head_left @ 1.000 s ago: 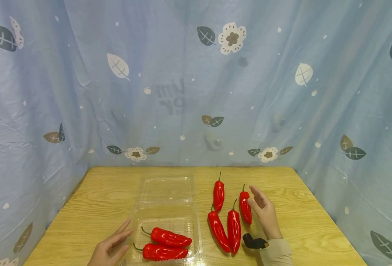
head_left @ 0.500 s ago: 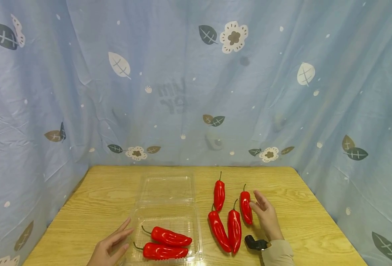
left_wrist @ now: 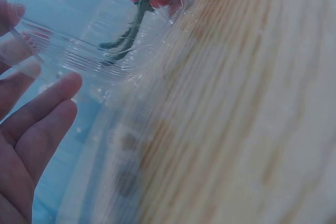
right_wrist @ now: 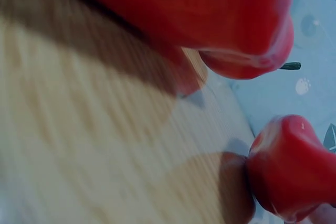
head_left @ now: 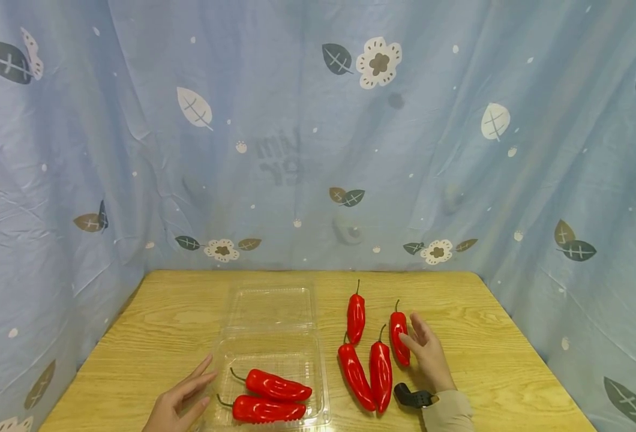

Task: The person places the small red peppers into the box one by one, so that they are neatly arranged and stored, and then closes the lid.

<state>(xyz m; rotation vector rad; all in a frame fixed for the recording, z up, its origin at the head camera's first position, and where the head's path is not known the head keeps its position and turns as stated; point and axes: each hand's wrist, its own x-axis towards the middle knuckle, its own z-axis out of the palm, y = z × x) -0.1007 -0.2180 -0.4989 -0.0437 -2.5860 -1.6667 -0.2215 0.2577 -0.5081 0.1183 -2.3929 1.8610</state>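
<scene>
Right hand (head_left: pixel 430 354): its fingers are apart, the thumb overlapping the near face of the rightmost pepper (head_left: pixel 398 325), the others along its right side. Firm contact can't be told.
Rightmost pepper: on the counter (head_left: pixel 491 360), under the thumb tip, left of the other fingers. It looks smooth and rounded, so a pinch closing off its middle could make it roll or slip out.
Middle pepper (head_left: pixel 381 375): just left of the right thumb. A shove from the fingers' side could drive the rightmost pepper into it, and it into the left pepper (head_left: pixel 354 373), whose lower end lies right beside its own.
Far pepper (head_left: pixel 356 318): beyond and left of the thumb, its tip close to the left pepper's stem. Dragging one may disturb the other.
Black wrist mount (head_left: pixel 414 398): behind the right fingers; a low swing leftward could knock the middle pepper.
Left hand (head_left: pixel 174 405): fingers apart at the left rim of the clear box (head_left: pixel 322 375). Whether they press the plastic can't be settled.
Clear box: right of the left fingers; thin and probably light, so an uneven push could slide or tilt it.
Boxed peppers (head_left: pixel 279 385): right of the left fingertips, stems towards them. A curling finger could catch a stem.
Lid (head_left: pixel 272 307): folded back beyond the left fingers; a jolt might swing it over.
</scene>
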